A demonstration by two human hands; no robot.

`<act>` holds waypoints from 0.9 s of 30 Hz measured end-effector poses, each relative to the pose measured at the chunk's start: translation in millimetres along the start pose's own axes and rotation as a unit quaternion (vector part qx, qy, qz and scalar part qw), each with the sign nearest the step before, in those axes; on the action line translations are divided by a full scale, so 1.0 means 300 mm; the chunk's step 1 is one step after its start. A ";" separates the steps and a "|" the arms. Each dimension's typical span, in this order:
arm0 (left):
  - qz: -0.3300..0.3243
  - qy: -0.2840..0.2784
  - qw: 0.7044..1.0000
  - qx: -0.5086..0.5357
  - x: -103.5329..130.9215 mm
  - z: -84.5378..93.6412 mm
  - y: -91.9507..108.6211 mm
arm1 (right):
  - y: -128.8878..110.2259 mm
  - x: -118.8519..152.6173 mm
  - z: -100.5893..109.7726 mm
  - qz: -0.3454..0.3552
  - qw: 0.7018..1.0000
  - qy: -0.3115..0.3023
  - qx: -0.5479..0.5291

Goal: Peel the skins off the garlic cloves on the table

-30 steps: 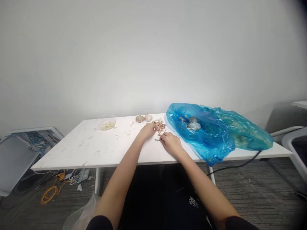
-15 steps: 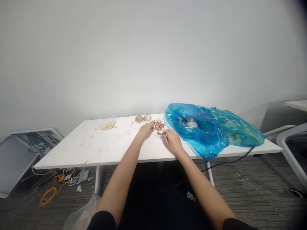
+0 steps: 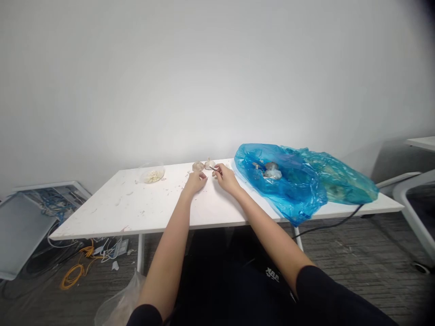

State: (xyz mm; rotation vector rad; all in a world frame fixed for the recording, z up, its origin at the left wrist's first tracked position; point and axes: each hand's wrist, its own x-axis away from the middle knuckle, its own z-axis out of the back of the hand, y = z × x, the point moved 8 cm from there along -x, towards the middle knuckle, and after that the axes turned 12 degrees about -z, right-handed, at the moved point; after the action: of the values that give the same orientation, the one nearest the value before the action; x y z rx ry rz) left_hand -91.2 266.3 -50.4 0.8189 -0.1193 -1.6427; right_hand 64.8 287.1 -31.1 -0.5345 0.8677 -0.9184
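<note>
My right hand (image 3: pixel 227 179) is closed on a thin dark tool (image 3: pixel 214 169), perhaps a small knife, whose tip points left. Beneath that hand, a few garlic cloves (image 3: pixel 214 174) peek out; the rest of the pile is covered. Just to the left, my left hand (image 3: pixel 196 182) is over the table with its fingers bent together; anything between the fingertips is too small to make out. Behind both hands stand two whole garlic bulbs, one greyish (image 3: pixel 198 166) and one paler with a stem (image 3: pixel 210 164).
A clear bowl (image 3: pixel 161 169) holding peeled cloves (image 3: pixel 153 176) stands on the left of the white table (image 3: pixel 112 213), among scraps of skin. An open blue plastic bag (image 3: pixel 288 190) with bulbs inside and a greenish bag (image 3: pixel 346 179) lie right. Cables (image 3: pixel 71 274) trail across the floor.
My right hand has moved left and away from me with the tool, now covering most of the clove pile. My left hand has shifted left, off the cloves.
</note>
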 end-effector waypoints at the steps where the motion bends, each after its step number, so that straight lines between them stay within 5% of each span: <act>1: 0.008 0.016 1.000 0.019 0.006 0.001 -0.009 | -0.006 -0.023 -0.017 -0.005 1.000 0.006 0.003; 7: -0.012 0.074 0.992 0.101 0.047 0.019 -0.019 | 0.012 -0.013 -0.119 0.001 0.998 -0.031 0.052; 18: -0.046 0.079 0.976 0.196 0.063 -0.009 -0.010 | 0.034 -0.012 -0.132 -0.015 0.995 -0.060 0.076; 27: -0.047 0.080 0.982 0.166 0.060 0.001 0.001 | 0.028 0.005 -0.131 -0.015 0.989 -0.049 0.140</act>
State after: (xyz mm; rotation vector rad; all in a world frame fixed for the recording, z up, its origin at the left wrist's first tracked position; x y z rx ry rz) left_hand -91.5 249.9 -58.0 1.2242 -0.2494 -1.6620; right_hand 36.5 288.5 -59.8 -0.3479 0.6297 -1.0133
